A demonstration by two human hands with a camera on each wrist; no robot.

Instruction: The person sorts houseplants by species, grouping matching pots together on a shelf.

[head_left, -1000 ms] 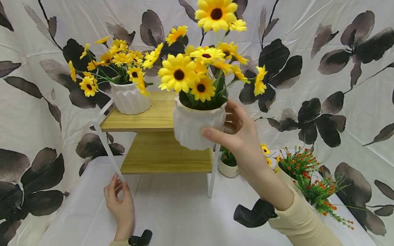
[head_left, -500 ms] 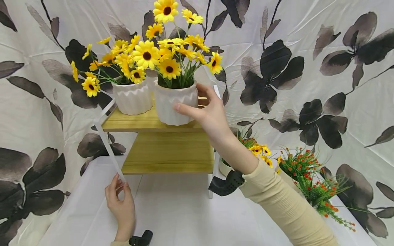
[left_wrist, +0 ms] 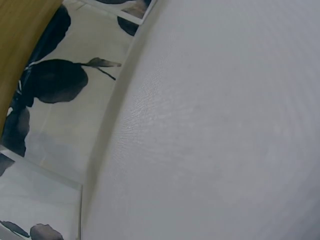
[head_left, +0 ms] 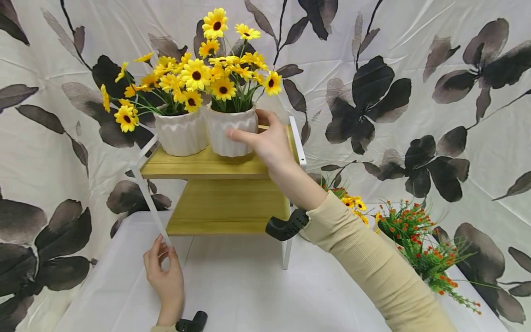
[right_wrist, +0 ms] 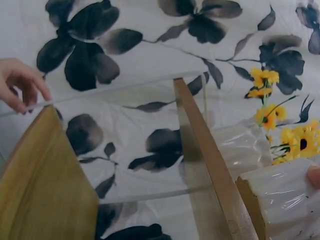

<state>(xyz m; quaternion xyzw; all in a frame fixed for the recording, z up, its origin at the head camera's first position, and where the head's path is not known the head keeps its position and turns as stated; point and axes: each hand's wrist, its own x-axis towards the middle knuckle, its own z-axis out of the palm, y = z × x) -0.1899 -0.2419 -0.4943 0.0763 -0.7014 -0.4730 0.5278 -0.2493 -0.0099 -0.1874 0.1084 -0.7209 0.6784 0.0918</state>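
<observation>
In the head view my right hand [head_left: 274,145] grips a white ridged flowerpot [head_left: 230,125] of yellow artificial daisies, its thumb across the front and its fingers round the right side. The pot is upright on the top board [head_left: 199,169] of a wooden two-tier shelf, right beside a similar flowerpot [head_left: 181,134]. Lower down, my left hand [head_left: 167,279] pinches the shelf's white front left leg [head_left: 150,203] between thumb and fingertips. The right wrist view shows my right thumb [right_wrist: 314,176] on the held pot [right_wrist: 287,197].
Below is a bare lower board [head_left: 226,207]. The shelf stands on a white-covered table [head_left: 240,286]. At the right, partly behind my sleeve, are plants with orange-red flowers [head_left: 408,230] and yellow flowers [head_left: 352,203]. A floral cloth [head_left: 398,120] hangs behind.
My right hand has carried the flowerpot left and back from in front of the shelf, down onto the top board beside the other pot. My left hand keeps its pinch on the leg.
</observation>
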